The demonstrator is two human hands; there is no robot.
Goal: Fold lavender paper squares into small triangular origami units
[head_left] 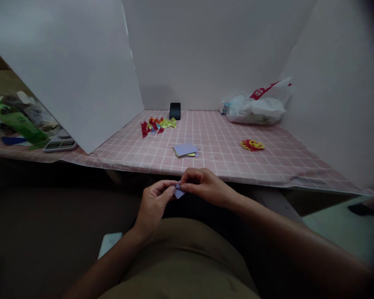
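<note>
A small piece of folded purple paper is held in front of the table's edge, above my lap. My left hand pinches its left side between thumb and fingers. From the right, my right hand grips the paper's upper right part with thumb and forefinger. Just beyond my hands, a stack of paper sheets lies on the table, purple on top with yellow showing beneath. Farther back on the left sits a group of small folded paper pieces in red, orange, yellow and blue.
A black phone is at the back of the pink checked table. Red and yellow cut shapes lie right, before a white plastic bag. At left are a green bottle and a scale. White panels surround the table.
</note>
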